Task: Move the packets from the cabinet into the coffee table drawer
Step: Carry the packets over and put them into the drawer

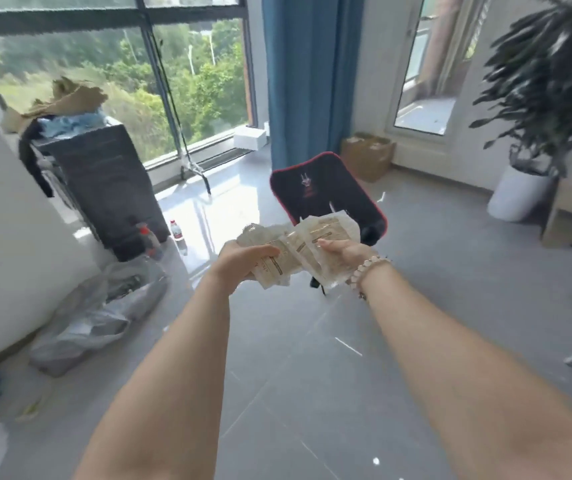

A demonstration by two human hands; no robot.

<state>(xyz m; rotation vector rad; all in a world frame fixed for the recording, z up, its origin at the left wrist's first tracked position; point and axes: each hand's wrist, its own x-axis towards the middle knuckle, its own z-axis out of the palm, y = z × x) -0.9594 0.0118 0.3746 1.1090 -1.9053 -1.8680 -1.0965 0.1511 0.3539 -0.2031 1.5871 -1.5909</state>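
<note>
Got the packets (298,251) out in front of me, left hand (243,263) curled round one end and right hand (341,254) pinching the other; looks like I'm mid-carry over the tile floor (295,358). No coffee table drawer in sight; I'd guess finding it comes next.

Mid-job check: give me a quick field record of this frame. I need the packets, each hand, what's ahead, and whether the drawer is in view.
packets: crinkled translucent beige packets with brown print, a bunch held in the air over the grey tiled floor
left hand: grips the bunch's left end, thumb on top
right hand: holds the right end, thumb on top
wrist: pale bead bracelet on the right
ahead: black fabric chair with red edging, beyond the packets
coffee table drawer: none visible
</note>
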